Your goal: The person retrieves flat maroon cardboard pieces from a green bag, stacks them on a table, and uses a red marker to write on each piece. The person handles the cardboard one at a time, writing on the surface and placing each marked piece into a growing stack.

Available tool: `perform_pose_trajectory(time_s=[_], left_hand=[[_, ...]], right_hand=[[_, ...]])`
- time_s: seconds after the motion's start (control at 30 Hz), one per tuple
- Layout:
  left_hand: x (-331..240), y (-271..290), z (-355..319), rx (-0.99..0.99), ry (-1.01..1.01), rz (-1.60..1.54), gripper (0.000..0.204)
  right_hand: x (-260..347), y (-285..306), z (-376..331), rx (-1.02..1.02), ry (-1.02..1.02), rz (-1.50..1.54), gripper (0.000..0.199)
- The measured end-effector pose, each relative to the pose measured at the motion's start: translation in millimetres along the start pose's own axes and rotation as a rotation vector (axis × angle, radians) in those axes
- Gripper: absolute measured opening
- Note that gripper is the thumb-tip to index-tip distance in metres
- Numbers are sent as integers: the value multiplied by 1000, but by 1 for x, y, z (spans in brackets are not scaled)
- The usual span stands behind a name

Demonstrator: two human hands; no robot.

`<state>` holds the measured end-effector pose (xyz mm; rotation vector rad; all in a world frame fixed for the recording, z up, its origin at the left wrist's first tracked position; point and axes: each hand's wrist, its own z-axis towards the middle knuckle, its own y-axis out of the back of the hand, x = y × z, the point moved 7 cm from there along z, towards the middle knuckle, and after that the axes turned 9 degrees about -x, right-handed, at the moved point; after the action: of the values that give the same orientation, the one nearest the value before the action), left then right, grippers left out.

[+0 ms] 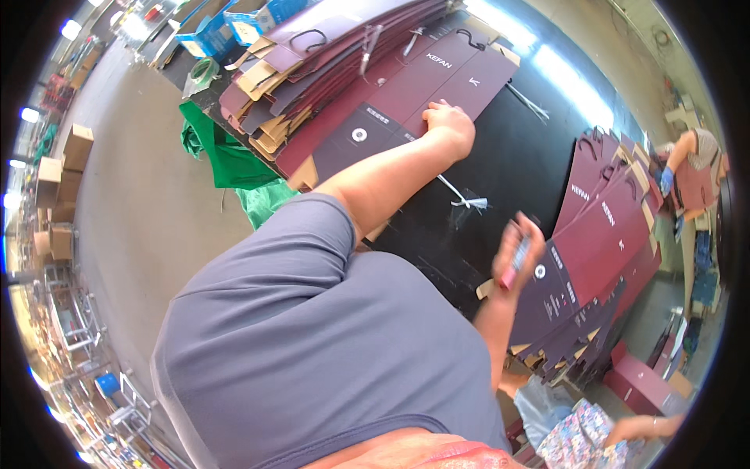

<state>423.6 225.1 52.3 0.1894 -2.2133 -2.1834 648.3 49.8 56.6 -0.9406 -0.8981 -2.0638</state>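
My left hand (451, 125) rests on the top flattened maroon carton (437, 82) of a stack on the black table, near the carton's edge; its fingers lie over the printed surface. My right hand (522, 248) is raised in front of a second stack of flattened maroon cartons (594, 227), slightly blurred. It is closed round a small pink-and-grey tool (516, 262) whose exact kind I cannot make out. Between my hands, a knotted white plastic strap (467, 203) lies on the black tabletop (437, 242).
Blue boxes (205, 39) and a roll of green tape (202, 74) sit beyond the left stack. Green cloth (223, 152) hangs at the table's left side. Another white strap (529, 102) lies farther back. A co-worker (691, 172) with blue gloves stands at far right; another person's arm (644, 428) shows lower right.
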Motion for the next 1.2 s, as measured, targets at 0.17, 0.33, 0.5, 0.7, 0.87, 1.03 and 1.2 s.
perform_pose_trajectory(time_s=[0.17,0.33,0.5,0.7,0.87,1.03,1.2], left_hand=[[-47,22,-25,163,-343,-540,63],[29,-9,-21,-200,-226,-313,73],[9,-22,-63,162,-191,-371,91],[-8,-82,-80,582,126,-1264,48],[12,-81,-84,240,35,-992,42],[6,-82,-82,273,-26,-746,54],[5,-82,-81,301,-26,-762,54]], right_hand=[[-30,-92,-34,133,-737,627,46],[-83,-70,-9,-24,-304,575,52],[-119,-26,18,-22,-381,338,49],[-98,-18,12,-74,-94,-25,37],[-55,-8,4,-113,4,104,35],[-88,-8,-15,-42,-343,316,22],[-96,-6,-12,-90,-336,241,11]])
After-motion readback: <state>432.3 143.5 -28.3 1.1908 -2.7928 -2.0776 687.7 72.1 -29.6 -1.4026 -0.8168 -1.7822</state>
